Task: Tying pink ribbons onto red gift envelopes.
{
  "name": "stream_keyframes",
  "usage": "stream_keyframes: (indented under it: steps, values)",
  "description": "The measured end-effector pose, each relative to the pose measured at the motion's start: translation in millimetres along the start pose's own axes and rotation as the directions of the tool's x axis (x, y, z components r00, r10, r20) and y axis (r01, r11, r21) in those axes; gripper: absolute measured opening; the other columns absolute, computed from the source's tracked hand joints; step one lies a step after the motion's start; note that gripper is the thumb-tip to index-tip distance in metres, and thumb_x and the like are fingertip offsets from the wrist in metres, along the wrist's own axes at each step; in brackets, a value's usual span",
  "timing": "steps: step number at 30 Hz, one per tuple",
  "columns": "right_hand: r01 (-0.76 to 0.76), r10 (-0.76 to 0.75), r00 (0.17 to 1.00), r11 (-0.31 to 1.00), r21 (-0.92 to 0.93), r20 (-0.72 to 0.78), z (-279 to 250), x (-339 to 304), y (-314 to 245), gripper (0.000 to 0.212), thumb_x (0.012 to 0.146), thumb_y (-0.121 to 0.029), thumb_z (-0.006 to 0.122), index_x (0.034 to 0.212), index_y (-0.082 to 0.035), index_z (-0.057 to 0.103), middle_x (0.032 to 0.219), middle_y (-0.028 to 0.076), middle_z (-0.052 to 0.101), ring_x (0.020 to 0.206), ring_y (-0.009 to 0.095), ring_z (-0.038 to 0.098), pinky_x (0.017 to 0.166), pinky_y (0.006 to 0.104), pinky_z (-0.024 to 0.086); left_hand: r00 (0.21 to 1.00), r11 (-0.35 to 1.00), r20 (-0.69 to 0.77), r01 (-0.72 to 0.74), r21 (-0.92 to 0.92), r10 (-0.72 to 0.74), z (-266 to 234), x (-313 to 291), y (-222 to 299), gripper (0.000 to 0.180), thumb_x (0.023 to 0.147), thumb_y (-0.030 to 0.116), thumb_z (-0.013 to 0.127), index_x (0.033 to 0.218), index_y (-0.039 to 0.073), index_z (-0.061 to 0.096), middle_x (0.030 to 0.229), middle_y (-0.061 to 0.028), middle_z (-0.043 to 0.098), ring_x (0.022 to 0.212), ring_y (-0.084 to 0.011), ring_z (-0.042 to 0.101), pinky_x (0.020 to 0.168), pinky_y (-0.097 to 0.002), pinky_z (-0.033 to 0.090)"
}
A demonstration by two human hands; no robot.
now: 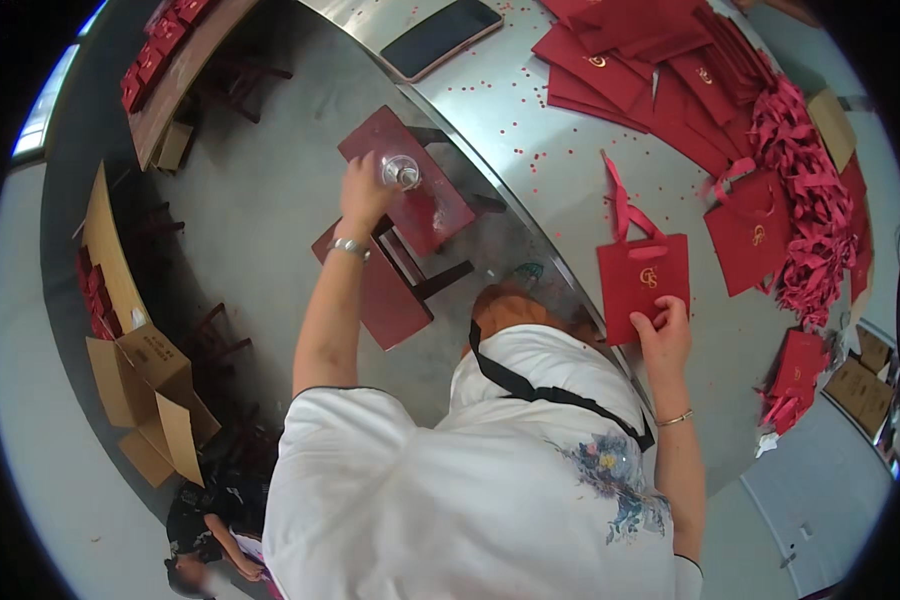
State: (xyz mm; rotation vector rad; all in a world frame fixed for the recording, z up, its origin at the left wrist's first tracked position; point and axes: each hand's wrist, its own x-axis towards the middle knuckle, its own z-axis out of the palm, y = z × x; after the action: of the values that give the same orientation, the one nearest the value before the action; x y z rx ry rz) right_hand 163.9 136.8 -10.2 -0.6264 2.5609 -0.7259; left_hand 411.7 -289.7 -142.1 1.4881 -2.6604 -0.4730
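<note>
My right hand (667, 335) pinches the lower right corner of a red paper gift bag (630, 300) with a gold emblem. The bag lies flat on the metal table, and its pink-red ribbon handles (620, 205) stretch away from its top edge. My left hand (368, 190) is off to the left, over a dark red wooden stool (440, 215). Its fingers are curled together, and what they hold, if anything, is hidden. Right beside them on the stool is a clear round object (402, 172), too unclear to name.
Flat red bags (610, 85) are heaped at the table's far side, beside a pile of ribbons (800, 200). A phone (440, 40) lies near the table edge (510, 185). Small red dots are scattered about. An open carton (150, 390) and a seated person (210, 530) are at left.
</note>
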Motion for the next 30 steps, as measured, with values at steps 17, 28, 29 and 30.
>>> stream_keyframes:
  steps: [17, 28, 29, 30]
  values:
    - [-0.028, 0.028, 1.000, 0.996, 0.086, -0.001, -6, 5, -19, 0.038, 0.069, -0.025, 0.076, 0.094, -0.007, 0.054, 0.080, 0.012, 0.059, 0.074, 0.028, 0.059, 0.065, 0.0390, 0.047, 0.984, 0.996, -0.165, -0.080, -0.047, 0.071, 67, -5, -34, 0.068, 0.077, 0.025, 0.072, 0.135, 0.005, 0.042, 0.115, -0.0292, 0.052, 0.107, -0.0455, 0.051, 0.090, -0.0491, 0.044]
    - [0.121, -0.123, 0.992, 0.992, -0.033, -0.040, -28, -7, -11, 0.032, 0.079, -0.026, 0.068, 0.100, -0.008, 0.053, 0.096, 0.011, 0.061, 0.089, 0.029, 0.061, 0.072, 0.0403, 0.050, 0.972, 0.990, -0.188, -0.137, 0.044, 0.143, -114, -93, 151, 0.076, 0.067, 0.009, 0.073, 0.135, 0.009, 0.039, 0.131, -0.0264, 0.040, 0.110, -0.0454, 0.048, 0.093, -0.0484, 0.043]
    - [0.153, -0.153, 0.988, 0.987, -0.049, -0.001, -32, -11, -13, 0.032, 0.080, -0.025, 0.067, 0.104, -0.009, 0.053, 0.099, 0.011, 0.061, 0.093, 0.029, 0.061, 0.075, 0.0409, 0.050, 0.968, 0.989, -0.203, -0.140, 0.045, 0.146, -130, -104, 171, 0.076, 0.067, 0.009, 0.073, 0.135, 0.009, 0.039, 0.131, -0.0264, 0.040, 0.110, -0.0454, 0.048, 0.093, -0.0484, 0.043]
    - [0.182, -0.180, 0.983, 0.981, -0.061, 0.036, -34, -16, -14, 0.033, 0.081, -0.024, 0.066, 0.108, -0.009, 0.053, 0.102, 0.011, 0.060, 0.096, 0.030, 0.060, 0.078, 0.0416, 0.050, 0.948, 0.965, -0.182, -0.262, 0.032, 0.263, -146, -115, 192, 0.077, 0.067, 0.009, 0.074, 0.135, 0.009, 0.038, 0.132, -0.0255, 0.040, 0.111, -0.0448, 0.048, 0.093, -0.0477, 0.043]
